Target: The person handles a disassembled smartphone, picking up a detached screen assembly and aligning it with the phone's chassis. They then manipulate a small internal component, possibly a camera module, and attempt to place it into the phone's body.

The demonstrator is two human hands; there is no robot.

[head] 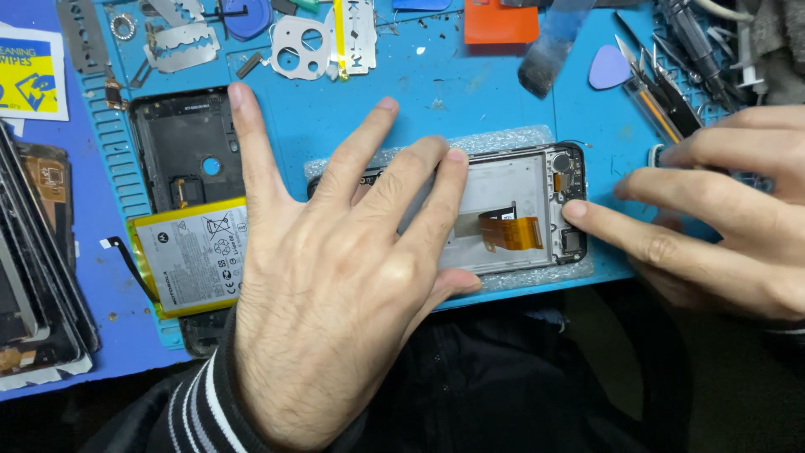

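Note:
An opened phone frame (524, 189) with an orange flex cable (511, 233) lies on a strip of bubble wrap on the blue work mat (470, 92). My left hand (327, 268) lies flat over the frame's left half, fingers spread, pressing it down. My right hand (721, 210) reaches in from the right; its index fingertip touches the frame's right end near the camera cutout, and its other fingers curl around a thin tool that is mostly hidden.
A phone back shell (184, 147) with a yellow-edged battery (193, 256) lies left of my left hand. Metal shields (302, 46), an orange pad (501, 21), a purple pick (608, 67) and tweezers (662, 92) line the mat's far side. Stacked phone parts (33, 252) sit at far left.

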